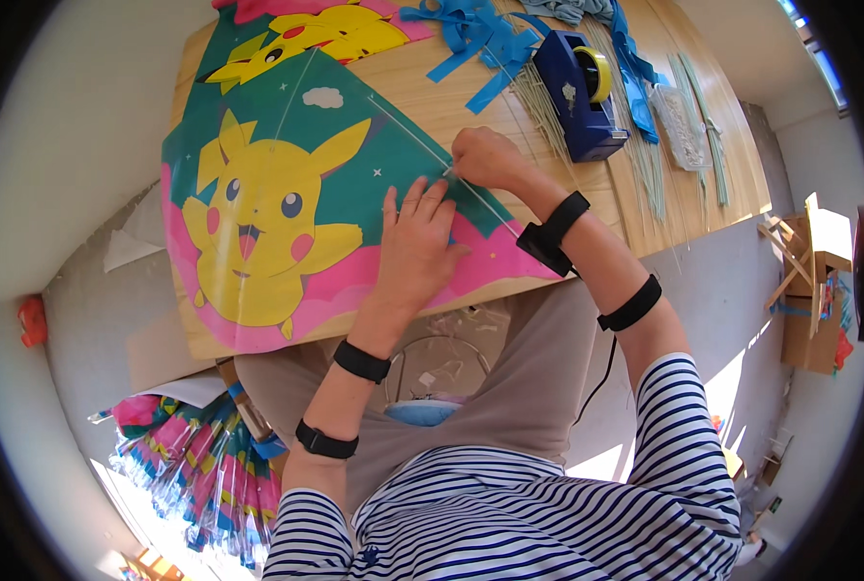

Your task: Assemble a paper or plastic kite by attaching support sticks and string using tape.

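Note:
A kite sheet [335, 126], green and pink with a big yellow cartoon figure, lies on the wooden table in front of me. Along its right side runs a thin white rod [408, 129]. My left hand [417, 242] rests flat on the sheet, fingers stretched toward the rod. Just beyond those fingertips, my right hand [490, 160] is closed in a pinch at the rod, beside a small whitish bit. What exactly it grips is hidden by its own fingers.
A blue tape dispenser [577, 107] with a yellow roll stands right of my hands. Around it lie blue strips [480, 44], bundles of thin rods [650, 174] and a clear tray [682, 131] of small pieces. Another printed sheet [345, 34] lies behind. Wrapped kites [204, 465] sit lower left.

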The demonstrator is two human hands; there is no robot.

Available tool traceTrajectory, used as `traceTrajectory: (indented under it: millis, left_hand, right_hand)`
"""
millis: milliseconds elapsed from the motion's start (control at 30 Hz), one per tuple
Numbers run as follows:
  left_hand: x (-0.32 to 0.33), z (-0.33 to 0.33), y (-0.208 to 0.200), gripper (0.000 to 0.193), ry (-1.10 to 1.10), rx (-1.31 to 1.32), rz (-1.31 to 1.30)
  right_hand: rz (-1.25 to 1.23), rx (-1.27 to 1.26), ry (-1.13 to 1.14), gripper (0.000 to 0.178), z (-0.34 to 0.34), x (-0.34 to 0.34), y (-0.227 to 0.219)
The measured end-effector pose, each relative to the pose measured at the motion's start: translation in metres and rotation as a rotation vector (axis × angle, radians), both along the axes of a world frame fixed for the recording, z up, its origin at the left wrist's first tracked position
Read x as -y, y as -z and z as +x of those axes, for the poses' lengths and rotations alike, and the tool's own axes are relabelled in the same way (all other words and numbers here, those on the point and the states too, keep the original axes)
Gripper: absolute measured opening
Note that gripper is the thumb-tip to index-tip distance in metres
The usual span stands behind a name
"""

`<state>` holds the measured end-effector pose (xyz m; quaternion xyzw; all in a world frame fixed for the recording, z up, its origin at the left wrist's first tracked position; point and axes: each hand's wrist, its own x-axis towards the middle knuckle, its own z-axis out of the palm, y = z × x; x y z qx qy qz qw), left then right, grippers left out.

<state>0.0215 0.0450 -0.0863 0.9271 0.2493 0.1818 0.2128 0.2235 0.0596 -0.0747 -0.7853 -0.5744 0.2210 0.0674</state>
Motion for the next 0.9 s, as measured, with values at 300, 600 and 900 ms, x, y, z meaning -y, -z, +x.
traceTrajectory:
  millis: [300,600,900]
  left_hand:
    - [-0.003,0.009,0.003,0.064,0.042,0.018,0.007]
    - [-0.004,0.012,0.005,0.067,0.054,0.024,0.021]
    - [-0.002,0.008,0.008,0.069,0.024,-0.027,0.03]
  right_hand:
    - [-0.067,0.033,-0.002,0.023,-0.007,-0.005,-0.005]
    - [-0.166,-0.263,0.2,0.018,0.008,-0.005,-0.007]
    - [-0.041,-0.774,0.422,0.022,0.007,0.016,-0.016]
